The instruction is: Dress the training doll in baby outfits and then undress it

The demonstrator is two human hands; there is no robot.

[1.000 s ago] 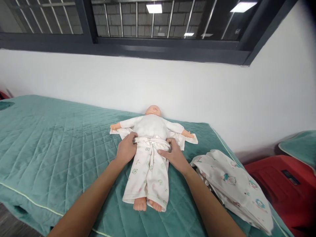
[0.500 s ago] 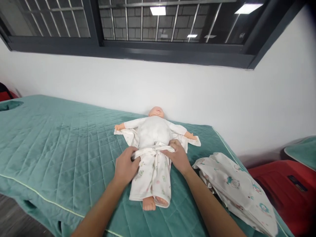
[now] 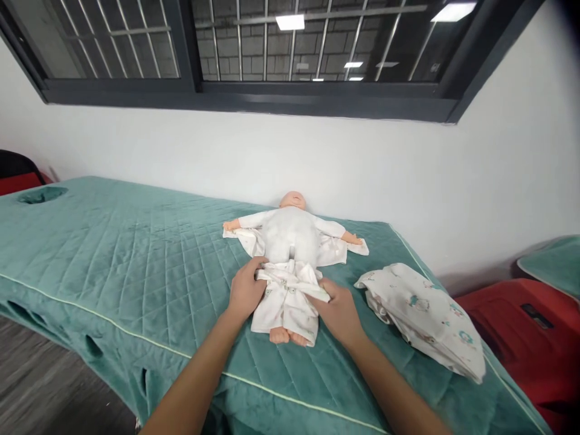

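A baby doll (image 3: 290, 232) with a white cloth body lies on its back, arms stretched out sideways, its head towards the wall. White patterned trousers (image 3: 285, 311) cover its legs, bunched at the waist, and both feet stick out of the cuffs. My left hand (image 3: 247, 289) is closed on the left side of the waistband. On the other side, my right hand (image 3: 338, 308) pinches the waistband's right edge and holds it out from the body. A spread-open white top (image 3: 333, 249) lies under the doll's arms and back.
The doll lies on a bed with a green quilted cover (image 3: 149, 254). To the right rests a folded patterned cloth (image 3: 421, 314). Beyond the bed's right edge stands a red plastic chair (image 3: 512, 326). A white wall (image 3: 203, 148) and barred window (image 3: 290, 51) are behind.
The trousers' waistband has come down towards the feet, showing more of the doll's lower body. Both hands moved with it, and the view shifted slightly.
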